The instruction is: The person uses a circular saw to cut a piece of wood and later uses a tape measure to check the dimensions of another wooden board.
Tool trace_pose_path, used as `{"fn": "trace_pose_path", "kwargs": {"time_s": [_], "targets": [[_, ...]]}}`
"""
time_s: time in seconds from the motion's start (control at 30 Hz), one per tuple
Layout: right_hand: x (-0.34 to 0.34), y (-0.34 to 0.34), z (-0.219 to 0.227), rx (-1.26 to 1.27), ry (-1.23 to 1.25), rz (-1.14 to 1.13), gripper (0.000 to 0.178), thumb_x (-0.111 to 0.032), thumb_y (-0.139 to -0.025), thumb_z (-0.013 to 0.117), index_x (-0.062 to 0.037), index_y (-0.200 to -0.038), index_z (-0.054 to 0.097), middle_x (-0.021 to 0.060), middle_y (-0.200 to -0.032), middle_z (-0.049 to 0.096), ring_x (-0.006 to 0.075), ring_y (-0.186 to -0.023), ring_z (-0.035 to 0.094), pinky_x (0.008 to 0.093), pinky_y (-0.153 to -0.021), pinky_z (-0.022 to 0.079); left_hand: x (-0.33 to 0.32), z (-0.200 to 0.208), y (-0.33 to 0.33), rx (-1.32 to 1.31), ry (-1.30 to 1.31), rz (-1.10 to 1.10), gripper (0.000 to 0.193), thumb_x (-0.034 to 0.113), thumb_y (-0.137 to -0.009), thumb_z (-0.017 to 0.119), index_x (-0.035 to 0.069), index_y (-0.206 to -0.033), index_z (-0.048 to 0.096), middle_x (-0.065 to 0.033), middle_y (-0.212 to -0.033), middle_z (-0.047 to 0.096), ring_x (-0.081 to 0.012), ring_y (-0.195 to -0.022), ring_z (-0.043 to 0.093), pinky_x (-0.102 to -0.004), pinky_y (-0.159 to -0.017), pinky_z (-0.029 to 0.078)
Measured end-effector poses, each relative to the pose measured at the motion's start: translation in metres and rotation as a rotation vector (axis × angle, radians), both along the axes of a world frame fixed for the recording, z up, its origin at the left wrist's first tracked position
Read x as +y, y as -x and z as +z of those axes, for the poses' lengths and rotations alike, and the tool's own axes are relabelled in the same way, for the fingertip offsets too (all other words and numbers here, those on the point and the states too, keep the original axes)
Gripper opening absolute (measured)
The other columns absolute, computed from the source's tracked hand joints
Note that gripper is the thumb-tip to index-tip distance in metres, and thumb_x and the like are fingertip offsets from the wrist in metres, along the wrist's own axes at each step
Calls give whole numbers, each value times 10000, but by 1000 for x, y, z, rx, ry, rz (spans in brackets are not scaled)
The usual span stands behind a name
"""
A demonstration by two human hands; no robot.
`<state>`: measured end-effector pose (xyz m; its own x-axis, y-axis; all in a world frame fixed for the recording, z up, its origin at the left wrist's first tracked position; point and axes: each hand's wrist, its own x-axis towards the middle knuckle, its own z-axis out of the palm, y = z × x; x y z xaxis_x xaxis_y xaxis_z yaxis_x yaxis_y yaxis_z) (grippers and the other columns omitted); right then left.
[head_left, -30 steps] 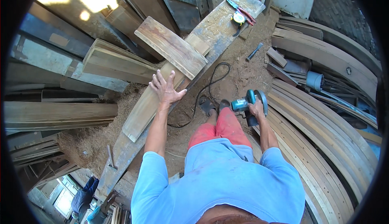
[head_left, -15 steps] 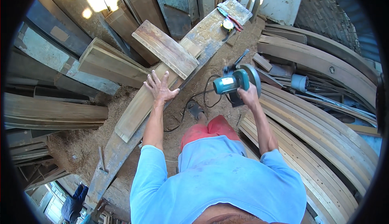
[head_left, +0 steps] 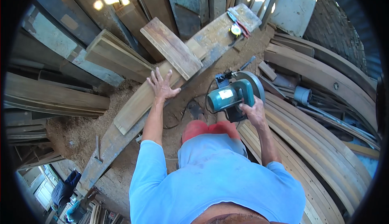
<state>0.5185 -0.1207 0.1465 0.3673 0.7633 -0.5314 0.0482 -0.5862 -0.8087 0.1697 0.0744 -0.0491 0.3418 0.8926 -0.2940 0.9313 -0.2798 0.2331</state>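
Observation:
My left hand (head_left: 162,86) lies on a pale board (head_left: 135,110) with its fingers spread. That board rests lengthwise on a long, worn bench plank (head_left: 106,148). A shorter brown board (head_left: 172,48) lies crosswise over its far end, just beyond my fingertips. My right hand (head_left: 254,113) is wrapped round the handle of a teal circular saw (head_left: 223,96). The saw is held in the air to the right of the bench, apart from the boards. Its round guard (head_left: 254,83) faces right, and a dark cord hangs below it.
On the bench's far end sit a yellow tape measure (head_left: 235,30) and red-handled pliers (head_left: 244,29). A metal square (head_left: 97,149) stands at the near end. Long stacked planks (head_left: 308,143) lie at my right, more boards (head_left: 52,96) at the left. Sawdust (head_left: 75,137) covers the ground.
The saw has come up closer and turned slightly in my right hand. My left hand stays spread on the pale board. The whole view has shifted a little.

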Motion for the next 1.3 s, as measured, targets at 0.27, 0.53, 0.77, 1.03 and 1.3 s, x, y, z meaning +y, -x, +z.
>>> {"fn": "trace_pose_path", "kwargs": {"time_s": [0.27, 0.53, 0.77, 1.03, 1.3], "targets": [[27, -35, 90, 481, -515, -22, 349, -85, -721, 807, 22, -992, 614, 43, -752, 617, 143, -631, 605, 294, -599, 511, 6, 9, -6, 11, -2, 5, 1127, 565, -546, 908, 356, -1540, 420, -285, -1680, 79, -538, -1537, 55, -729, -1198, -3], [27, -64, 90, 802, -557, -62, 380, -80, -725, 820, -15, -1012, 580, 40, -701, 600, 149, -572, 578, 326, -688, 494, 2, 5, -1, 19, -27, 11, 1117, 562, -535, 909, 365, -1525, 431, -275, -1678, 79, -540, -1533, 50, -729, -1201, 7], [56, -54, 45, 21, -56, 149, 262, -90, -752, 732, -11, -980, 629, 16, -828, 607, 114, -752, 579, 299, -694, 497, 6, 10, -8, -20, -15, 29, 1125, 515, -492, 945, 385, -1493, 449, -244, -1675, 111, -520, -1538, 65, -715, -1210, 17], [53, -56, -2, -6, 79, 239, 196, -76, -765, 709, -8, -929, 626, 18, -834, 598, 119, -768, 568, 313, -704, 483, 4, 15, -10, -48, -25, 45, 1109, 469, -494, 943, 376, -1484, 454, -231, -1676, 132, -493, -1541, 74, -697, -1214, 25], [89, -16, 2, -53, -75, 376, 225, -134, -759, 730, -2, -890, 603, 70, -798, 592, 171, -747, 575, 349, -703, 482, 4, 15, -8, -35, -20, 61, 1117, 470, -479, 945, 378, -1483, 464, -227, -1674, 140, -493, -1540, 73, -701, -1214, 17]]}}
